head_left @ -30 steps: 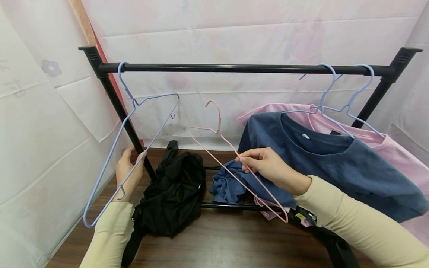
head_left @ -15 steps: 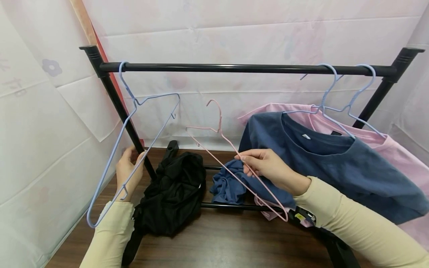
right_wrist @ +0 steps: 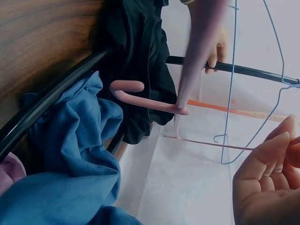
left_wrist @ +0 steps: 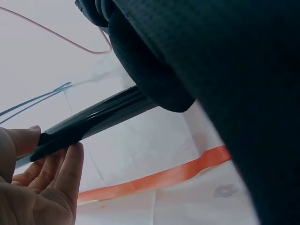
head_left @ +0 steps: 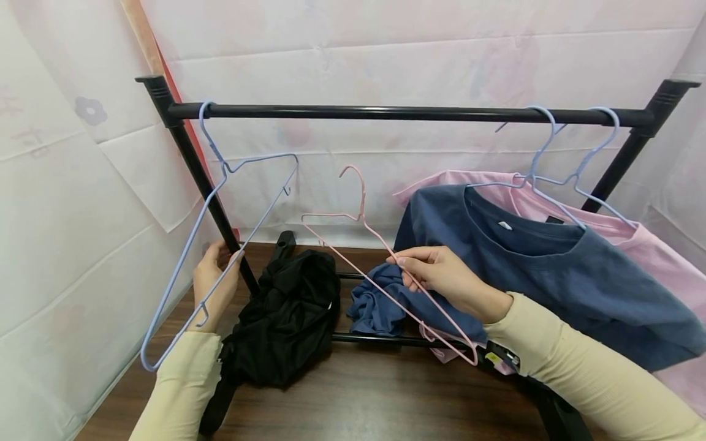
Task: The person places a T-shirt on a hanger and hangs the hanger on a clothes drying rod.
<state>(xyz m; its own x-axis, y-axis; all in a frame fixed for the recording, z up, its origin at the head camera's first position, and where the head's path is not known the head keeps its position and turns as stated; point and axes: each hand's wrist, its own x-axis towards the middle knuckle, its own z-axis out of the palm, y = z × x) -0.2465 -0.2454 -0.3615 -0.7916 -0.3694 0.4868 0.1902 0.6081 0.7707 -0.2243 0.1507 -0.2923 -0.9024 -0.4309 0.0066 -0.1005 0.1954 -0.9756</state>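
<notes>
My left hand (head_left: 214, 285) holds the rack's black left post (left_wrist: 98, 112), thumb on one side and fingers on the other. In front of that hand hangs a bare blue hanger (head_left: 190, 236), its hook over the top rail (head_left: 353, 112). My right hand (head_left: 436, 269) pinches one sloping arm of a bare pink hanger (head_left: 376, 235) between thumb and fingers. Its hook points up and stays below the rail, apart from it. Behind the pink hanger lies the crumpled lower part of a blue shirt (head_left: 377, 306), also large in the right wrist view.
At right, a blue T-shirt (head_left: 513, 257) and a pink T-shirt (head_left: 656, 251) hang on blue hangers. A bunched black garment (head_left: 287, 324) lies by the left post, over the rack's base. Wood-grain tabletop (head_left: 358, 392) shows in front; pale cloth (head_left: 342, 73) hangs behind.
The pink hanger has turned slightly in my right hand, its far corner dipping a little. The head view has shifted slightly. Both hands keep their places.
</notes>
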